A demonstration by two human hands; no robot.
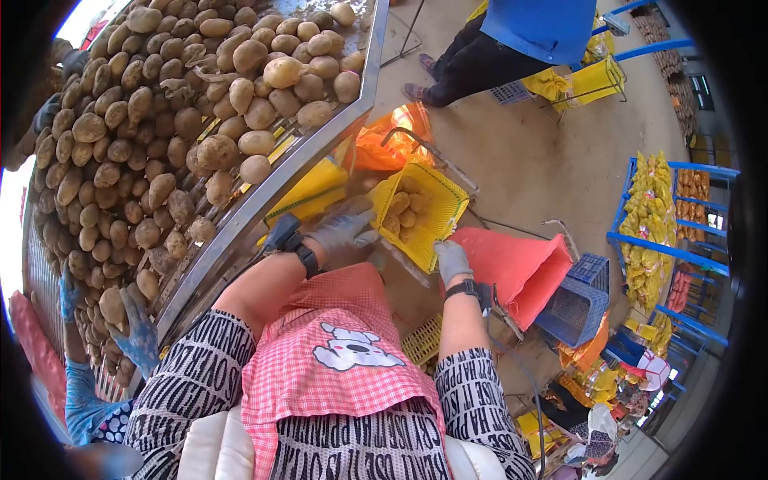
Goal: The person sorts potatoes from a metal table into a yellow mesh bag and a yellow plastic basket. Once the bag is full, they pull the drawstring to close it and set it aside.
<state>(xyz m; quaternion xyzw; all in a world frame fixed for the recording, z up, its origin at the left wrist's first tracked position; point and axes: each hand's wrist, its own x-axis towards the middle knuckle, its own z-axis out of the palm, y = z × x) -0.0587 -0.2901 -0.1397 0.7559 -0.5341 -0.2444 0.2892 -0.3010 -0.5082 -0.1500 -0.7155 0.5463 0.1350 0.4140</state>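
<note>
A yellow mesh bag (pixel 426 226) with several potatoes inside hangs open in front of me. My left hand (pixel 344 232), in a grey glove, reaches to the bag's left side; its fingers are partly spread. At the bag's lower right edge, my right hand (pixel 453 261), also gloved, has its fingers closed on the rim. A red bag (pixel 512 268) stands open just right of that hand. Many potatoes (pixel 160 120) lie on the metal-edged sorting table (pixel 320 148) to the left. Another yellow bag (pixel 308 192) hangs under the table's edge.
An orange bag (pixel 396 136) lies beyond the yellow one. Blue crates (pixel 576 304) stand at the right. A person in blue (pixel 540 32) stands ahead. Gloved hands of a co-worker (pixel 138 336) are at the table's lower left. A blue rack (pixel 672 248) holds filled bags.
</note>
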